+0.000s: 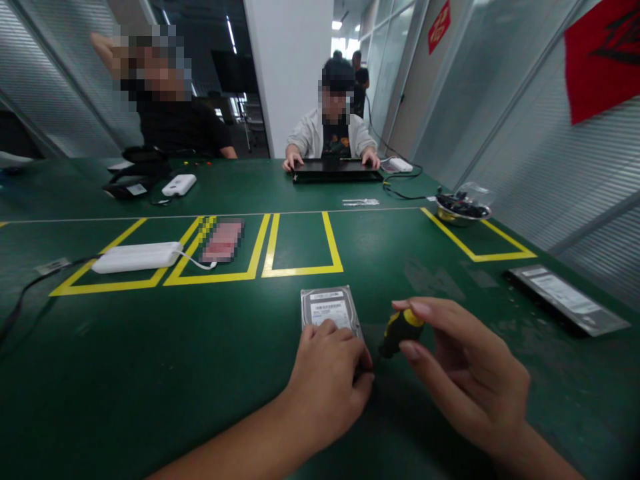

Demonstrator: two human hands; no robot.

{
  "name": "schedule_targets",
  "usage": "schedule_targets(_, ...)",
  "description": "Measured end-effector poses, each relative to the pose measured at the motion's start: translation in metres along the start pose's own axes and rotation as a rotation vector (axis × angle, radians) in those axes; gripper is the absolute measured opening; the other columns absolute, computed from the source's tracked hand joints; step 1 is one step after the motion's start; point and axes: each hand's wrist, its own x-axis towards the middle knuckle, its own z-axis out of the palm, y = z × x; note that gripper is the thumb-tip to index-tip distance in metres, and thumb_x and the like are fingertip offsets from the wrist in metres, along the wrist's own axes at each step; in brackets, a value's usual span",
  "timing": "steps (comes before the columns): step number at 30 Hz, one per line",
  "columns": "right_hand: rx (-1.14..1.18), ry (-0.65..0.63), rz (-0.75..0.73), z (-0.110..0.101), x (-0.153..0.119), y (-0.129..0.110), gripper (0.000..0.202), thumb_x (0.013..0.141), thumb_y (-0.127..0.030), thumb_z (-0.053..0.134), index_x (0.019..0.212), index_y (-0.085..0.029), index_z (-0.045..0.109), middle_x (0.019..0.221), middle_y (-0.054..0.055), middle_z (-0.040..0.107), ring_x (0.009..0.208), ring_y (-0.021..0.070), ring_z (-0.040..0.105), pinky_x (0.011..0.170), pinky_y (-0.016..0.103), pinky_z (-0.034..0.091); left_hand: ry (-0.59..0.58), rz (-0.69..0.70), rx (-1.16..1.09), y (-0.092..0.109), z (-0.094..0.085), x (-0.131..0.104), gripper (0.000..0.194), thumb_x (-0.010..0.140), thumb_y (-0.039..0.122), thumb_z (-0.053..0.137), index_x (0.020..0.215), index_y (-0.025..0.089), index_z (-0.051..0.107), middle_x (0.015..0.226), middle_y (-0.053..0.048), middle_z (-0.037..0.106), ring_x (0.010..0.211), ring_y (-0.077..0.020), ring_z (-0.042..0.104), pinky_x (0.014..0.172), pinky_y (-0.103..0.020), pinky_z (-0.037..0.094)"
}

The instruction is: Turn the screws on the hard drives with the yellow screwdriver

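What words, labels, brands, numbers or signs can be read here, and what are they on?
Nothing reads clearly.
Hard drive under the left hand: label too small.
Drive at right: label blurred.
Small red sign: dark marking, unreadable.
Large red sheet: black strokes, cut off, unreadable.
Pale tag on black headgear: too small.

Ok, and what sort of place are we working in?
Probably an office room used for bench work: a green table marked with yellow tape, slatted blinds on both sides, and a screwdriver in the right hand beside a hard drive.
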Motion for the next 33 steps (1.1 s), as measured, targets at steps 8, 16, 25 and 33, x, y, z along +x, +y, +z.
schedule_targets(8,-0.068,-0.11,-0.022,-0.006,0.004,-0.005,0.049,0.086,-0.006,0.054,0.133,-0.021,0.054,0.127,0.01,0.06,0.11,0.0208,0.063,0.087,0.033,0.058,0.014,0.001,0.001,0.002,0.0,-0.001,0.004,0.079,0.023,0.067,0.078,0.023,0.063,0.088,0.001,0.067,0.093,-0.0247,0.052,0.081,-0.042,0.032)
schedule_targets(16,-0.064,-0.104,-0.05,-0.008,0.007,-0.009,0.042,0.084,-0.006,0.059,0.124,-0.021,0.058,0.117,0.009,0.06,0.106,0.019,0.062,0.082,0.03,0.058,0.009,0.001,-0.005,0.002,0.001,0.0,0.003,0.08,0.023,0.064,0.078,0.023,0.062,0.088,0.0,0.067,0.094,-0.0252,0.051,0.078,-0.041,0.031)
schedule_targets(25,-0.034,-0.152,-0.092,-0.008,0.007,-0.011,0.045,0.083,-0.005,0.065,0.125,-0.019,0.056,0.109,0.007,0.057,0.102,0.0156,0.059,0.079,0.025,0.056,-0.001,0.02,-0.013,-0.001,0.002,-0.001,0.003,0.081,0.025,0.065,0.083,0.024,0.063,0.089,0.001,0.065,0.095,-0.0248,0.05,0.078,-0.039,0.03)
schedule_targets(33,-0.085,-0.204,-0.121,-0.01,0.008,-0.014,0.05,0.086,0.0,0.049,0.134,-0.016,0.051,0.128,0.01,0.056,0.117,0.0172,0.058,0.092,0.027,0.054,0.011,0.019,-0.012,0.001,0.002,-0.002,0.002,0.082,0.024,0.063,0.081,0.023,0.062,0.089,0.001,0.066,0.095,-0.0245,0.05,0.082,-0.042,0.029)
